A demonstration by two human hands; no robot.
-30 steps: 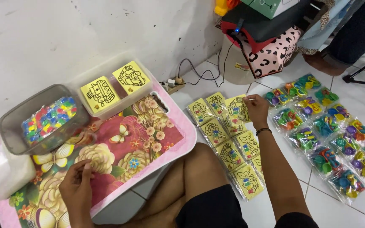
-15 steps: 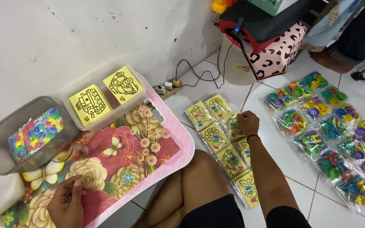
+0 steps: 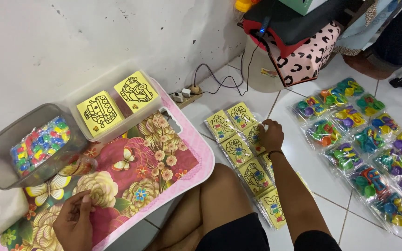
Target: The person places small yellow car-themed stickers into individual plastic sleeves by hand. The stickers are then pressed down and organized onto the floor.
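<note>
On the floral tray [image 3: 182, 158] nearest the knees, the left hand [image 3: 73, 221] rests with fingers curled, perhaps pinching something small; I cannot tell. Beyond, the right hand [image 3: 271, 135] presses narrow fingers onto glossy yellow packets [image 3: 238, 149] laid in rows for sorting. Farther off sit a grey bin [image 3: 5, 153] and bright toy bags [image 3: 368, 153].

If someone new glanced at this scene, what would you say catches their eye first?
Probably the bright floral tray table at lower left, where the left hand rests. Next, the yellow picture cards in clear sleeves on the floor tiles, which the right hand touches, and the rows of colourful toy packets at right.
</note>
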